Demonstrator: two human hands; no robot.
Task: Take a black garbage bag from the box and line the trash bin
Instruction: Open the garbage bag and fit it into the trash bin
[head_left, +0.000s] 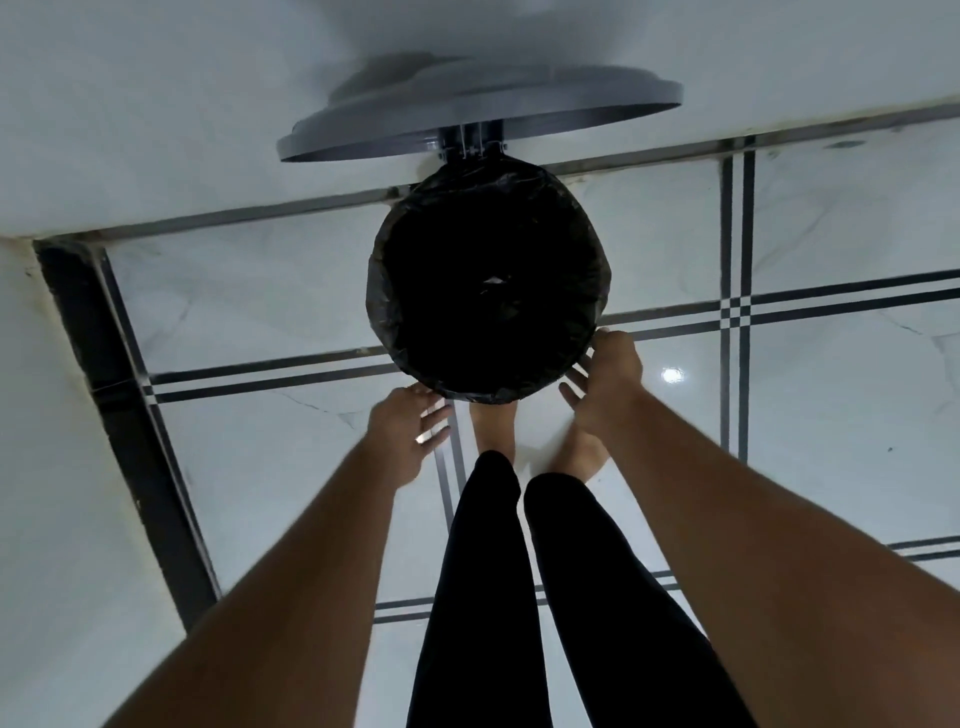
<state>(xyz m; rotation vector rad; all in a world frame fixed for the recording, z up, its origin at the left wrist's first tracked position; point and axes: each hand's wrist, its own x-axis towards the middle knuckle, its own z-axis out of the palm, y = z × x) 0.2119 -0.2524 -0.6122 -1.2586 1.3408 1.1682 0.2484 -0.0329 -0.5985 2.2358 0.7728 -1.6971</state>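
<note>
I look straight down at a round trash bin with its grey lid (483, 114) flipped up against the wall. A black garbage bag (488, 280) lines the bin, its edge folded over the rim all round. My left hand (410, 431) hovers just below the near left rim, fingers straight and spread, holding nothing. My right hand (605, 379) is at the near right rim, fingers extended beside the bag's folded edge; I cannot tell if they touch it. No box is in view.
White marble floor tiles (831, 389) with dark double stripes surround the bin. A white wall (156, 130) runs behind it and another wall (52, 467) lies at the left. My bare feet (493, 426) stand close to the bin's near side.
</note>
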